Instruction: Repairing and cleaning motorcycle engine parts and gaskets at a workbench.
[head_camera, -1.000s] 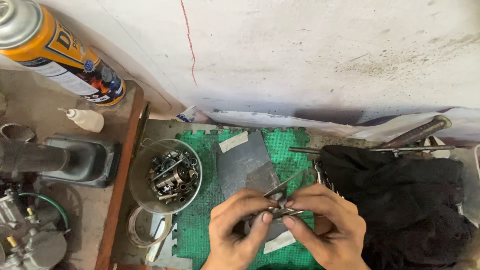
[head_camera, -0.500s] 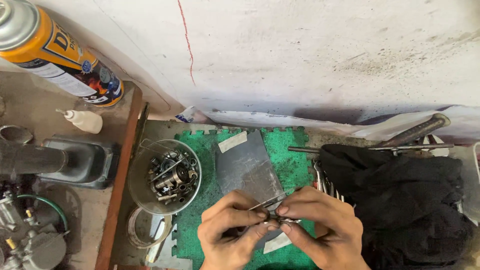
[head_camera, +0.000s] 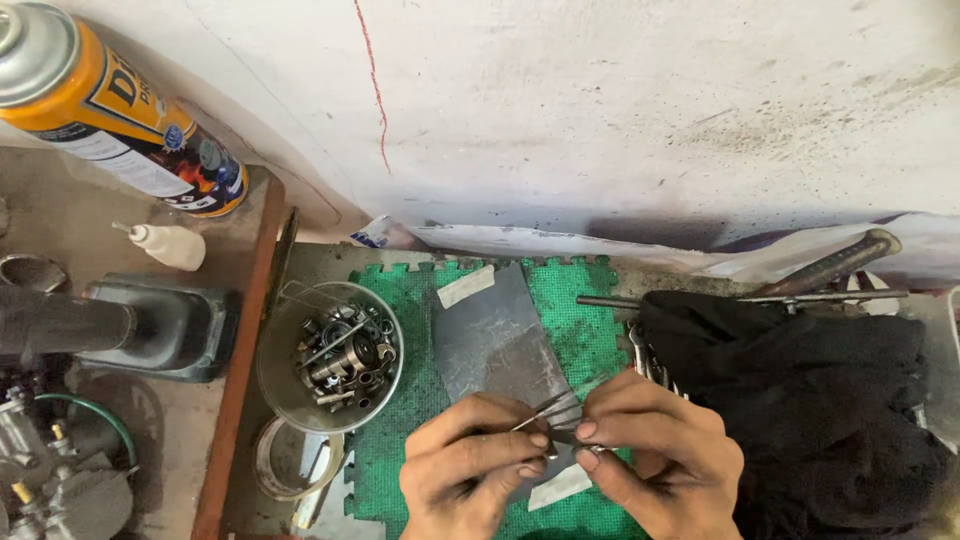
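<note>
Hands: left hand (head_camera: 470, 470) and right hand (head_camera: 655, 465) meet fingertip to fingertip, both pinched shut on 1 thin metal pin (head_camera: 545, 412).
Pin: held between the 2 hands, long axis slanting up toward the right, just above the grey sheet (head_camera: 490, 335).
Nearer: both hands touch it alike.
Surface: green mat (head_camera: 400, 430) under the sheet.
Left: metal bowl (head_camera: 285, 395) of small parts.
Right: black cloth (head_camera: 820, 400).

Single head-worn view, looking steeply down from above and close in. Facing a pale wall (head_camera: 600, 110) beyond the green mat (head_camera: 400, 450), with both hands low at the bottom edge. No second view, so nothing shared.
</note>
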